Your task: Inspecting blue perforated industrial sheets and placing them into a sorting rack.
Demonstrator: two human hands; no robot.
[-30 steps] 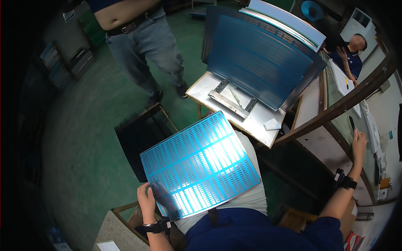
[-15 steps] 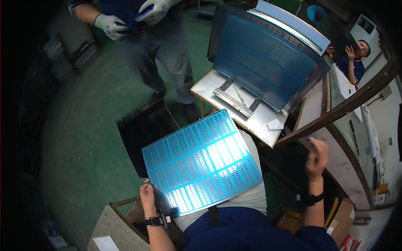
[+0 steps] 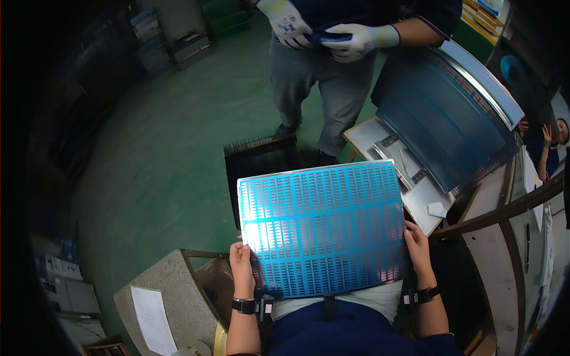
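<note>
A shiny blue rectangular sheet [image 3: 323,228] patterned with rows of small slots lies flat over my lap. My left hand [image 3: 241,268] grips its lower left edge, thumb on top. My right hand [image 3: 417,246] holds its right edge. Both wrists wear dark bands. Light glares off the sheet's left half.
A person in white gloves [image 3: 332,35] stands just ahead, holding a small dark thing. A slanted blue panel stand [image 3: 442,115] on a white table [image 3: 365,135] is at the right. A black slotted rack [image 3: 258,163] sits on the green floor. A grey box [image 3: 166,299] is at my lower left.
My right hand came down from the bench at the right and took the sheet's right edge. The sheet turned squarer to me. The standing person stepped closer, gloved hands together.
</note>
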